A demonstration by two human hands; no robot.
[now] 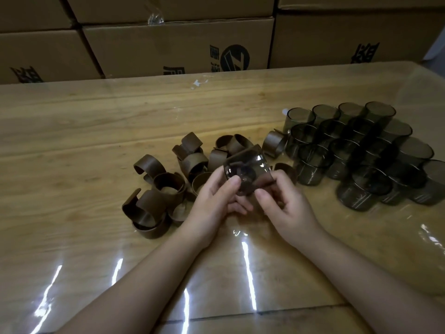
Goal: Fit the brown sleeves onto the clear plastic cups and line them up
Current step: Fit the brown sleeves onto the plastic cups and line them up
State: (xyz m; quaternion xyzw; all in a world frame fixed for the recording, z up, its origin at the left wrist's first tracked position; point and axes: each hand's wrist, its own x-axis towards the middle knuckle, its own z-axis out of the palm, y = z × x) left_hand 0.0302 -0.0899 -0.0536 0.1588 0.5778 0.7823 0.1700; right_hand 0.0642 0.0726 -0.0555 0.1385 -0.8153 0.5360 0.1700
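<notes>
Sleeves point(168, 182) left on table point(72, 131), cups point(361, 153) right, boxes point(168, 44) behind

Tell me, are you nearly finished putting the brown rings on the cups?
Not nearly. No finished cup with a sleeve stands on the table yet. Both hands, left hand and right hand, hold one clear cup, tilted, with a brown sleeve at it. A pile of loose sleeves and a big group of bare cups are left.
</notes>
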